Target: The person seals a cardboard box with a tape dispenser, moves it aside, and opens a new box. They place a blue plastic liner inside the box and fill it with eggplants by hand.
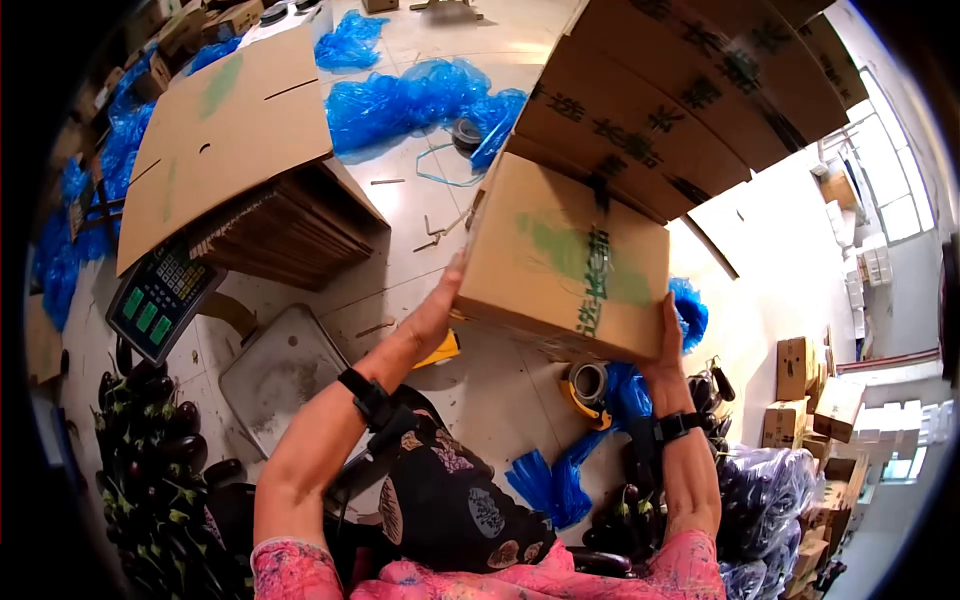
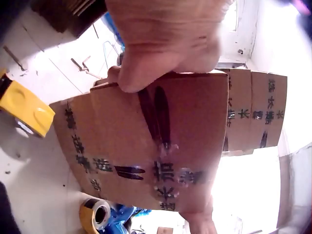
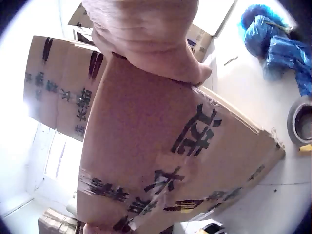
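Note:
A closed cardboard box [image 1: 565,250] with printed characters and a green smear on top is held up off the floor between both hands. My left hand [image 1: 437,305] grips its left side, and in the left wrist view that hand [image 2: 165,44] lies over the box's edge with the thumb along the side. On the opposite side, my right hand [image 1: 668,335] holds the box. The right wrist view has this hand [image 3: 146,44] across the box's edge, its fingers mostly hidden. Behind the held box rises a stack of printed boxes [image 1: 670,90].
Folded cardboard [image 1: 230,130] stands at left beside a scale with a keypad display [image 1: 160,305] and metal platform [image 1: 285,365]. Eggplants [image 1: 165,470] are heaped at lower left. A tape dispenser [image 1: 587,385] and blue plastic [image 1: 420,100] lie on the floor.

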{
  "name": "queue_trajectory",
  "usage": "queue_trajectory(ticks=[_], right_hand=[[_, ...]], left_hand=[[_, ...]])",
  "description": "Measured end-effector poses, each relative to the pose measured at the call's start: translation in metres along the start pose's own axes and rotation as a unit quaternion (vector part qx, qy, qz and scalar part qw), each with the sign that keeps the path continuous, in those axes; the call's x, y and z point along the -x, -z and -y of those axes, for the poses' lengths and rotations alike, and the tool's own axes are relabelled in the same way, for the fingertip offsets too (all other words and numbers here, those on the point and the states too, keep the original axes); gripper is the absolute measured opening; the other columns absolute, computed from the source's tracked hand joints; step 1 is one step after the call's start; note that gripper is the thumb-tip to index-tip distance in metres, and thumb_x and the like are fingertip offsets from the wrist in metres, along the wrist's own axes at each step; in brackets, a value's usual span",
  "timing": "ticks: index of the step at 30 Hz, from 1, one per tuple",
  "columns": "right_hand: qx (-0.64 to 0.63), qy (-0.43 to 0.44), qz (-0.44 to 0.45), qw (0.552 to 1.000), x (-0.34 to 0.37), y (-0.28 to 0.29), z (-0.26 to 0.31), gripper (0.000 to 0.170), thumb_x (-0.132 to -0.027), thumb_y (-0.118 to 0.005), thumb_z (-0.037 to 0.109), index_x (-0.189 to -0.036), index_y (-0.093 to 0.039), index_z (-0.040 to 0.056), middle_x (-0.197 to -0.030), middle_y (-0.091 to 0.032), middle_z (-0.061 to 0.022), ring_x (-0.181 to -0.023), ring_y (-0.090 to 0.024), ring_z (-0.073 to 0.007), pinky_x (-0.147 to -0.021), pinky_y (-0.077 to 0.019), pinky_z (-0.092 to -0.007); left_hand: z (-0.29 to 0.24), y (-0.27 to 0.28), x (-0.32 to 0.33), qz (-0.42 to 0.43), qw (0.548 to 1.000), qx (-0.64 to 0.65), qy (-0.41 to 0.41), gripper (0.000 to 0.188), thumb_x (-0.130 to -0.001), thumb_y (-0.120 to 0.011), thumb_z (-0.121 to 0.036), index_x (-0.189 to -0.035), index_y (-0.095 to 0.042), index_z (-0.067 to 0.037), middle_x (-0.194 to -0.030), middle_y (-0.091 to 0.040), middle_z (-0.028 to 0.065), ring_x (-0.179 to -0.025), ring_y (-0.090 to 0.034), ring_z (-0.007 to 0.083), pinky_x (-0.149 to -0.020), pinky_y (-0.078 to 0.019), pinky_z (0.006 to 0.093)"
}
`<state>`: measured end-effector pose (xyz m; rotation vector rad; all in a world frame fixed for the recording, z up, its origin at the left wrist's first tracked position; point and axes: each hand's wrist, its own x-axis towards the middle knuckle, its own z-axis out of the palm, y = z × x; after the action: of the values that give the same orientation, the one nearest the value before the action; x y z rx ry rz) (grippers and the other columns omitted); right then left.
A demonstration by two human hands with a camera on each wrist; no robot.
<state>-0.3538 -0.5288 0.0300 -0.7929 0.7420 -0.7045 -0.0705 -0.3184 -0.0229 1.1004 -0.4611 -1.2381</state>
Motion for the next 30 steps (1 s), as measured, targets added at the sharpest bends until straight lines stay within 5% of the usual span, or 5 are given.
queue_trajectory(ticks=[14, 17, 19, 27, 30], right_hand=[[0.030, -0.019, -0.091, 0.995, 0.005, 0.026, 0.009, 0.053, -0.102, -0.051, 0.043, -0.138, -0.051, 0.0045, -0.133, -0.059, -0.0120, -0.121, -0.056, -0.0272, -0.103, -0.0455, -0.0358], [0.662, 0.289, -0.210, 0.658, -0.008, 0.026, 0.017, 0.061, -0.099, -0.056, 0.037, -0.145, -0.043, 0.0003, -0.147, -0.046, -0.0177, -0.136, -0.042, -0.0346, -0.112, -0.0360, -0.0396], [0.757, 0.379, -0.025, 0.532, 0.024, -0.052, 0.032, 0.073, -0.094, -0.058, 0.038, -0.150, -0.033, -0.0027, -0.157, -0.030, -0.0221, -0.145, -0.026, -0.0377, -0.117, -0.0246, -0.0432], [0.837, 0.269, 0.142, 0.455, 0.052, -0.086, -0.005, 0.111, -0.079, -0.061, 0.071, -0.148, -0.027, -0.0097, -0.159, -0.017, -0.0291, -0.148, -0.019, -0.0405, -0.117, -0.0179, -0.0484], [0.820, 0.319, 0.141, 0.453, 0.051, -0.082, -0.009, 0.107, -0.074, -0.079, 0.044, -0.150, -0.025, -0.0078, -0.158, -0.020, -0.0298, -0.147, -0.022, -0.0425, -0.116, -0.0204, -0.0485]], left_hand=[[-0.013, 0.012, 0.019, -0.037, 0.996, -0.081, 0.029, 0.070, -0.100, -0.043, -0.054, -0.151, -0.031, -0.007, -0.152, -0.039, 0.0163, -0.144, -0.031, 0.0255, -0.116, -0.0242, 0.0355], [-0.011, 0.018, 0.031, -0.035, 0.990, -0.138, -0.005, 0.075, -0.100, -0.041, -0.056, -0.155, -0.024, -0.008, -0.158, -0.031, 0.0163, -0.146, -0.028, 0.0304, -0.117, -0.0237, 0.0452], [-0.014, 0.012, 0.036, -0.044, 0.986, -0.160, -0.027, 0.076, -0.100, -0.039, -0.058, -0.156, -0.022, -0.007, -0.160, -0.029, 0.0155, -0.148, -0.025, 0.0317, -0.118, -0.0221, 0.0483], [-0.030, 0.038, 0.050, -0.105, 0.993, -0.027, -0.055, 0.070, -0.101, -0.048, -0.050, -0.152, -0.029, -0.007, -0.152, -0.040, 0.0161, -0.139, -0.041, 0.0287, -0.112, -0.0340, 0.0417], [-0.075, 0.064, 0.059, -0.205, 0.966, 0.062, -0.145, 0.070, -0.098, -0.059, -0.047, -0.147, -0.035, -0.004, -0.145, -0.047, 0.0177, -0.129, -0.050, 0.0272, -0.106, -0.0402, 0.0373]])
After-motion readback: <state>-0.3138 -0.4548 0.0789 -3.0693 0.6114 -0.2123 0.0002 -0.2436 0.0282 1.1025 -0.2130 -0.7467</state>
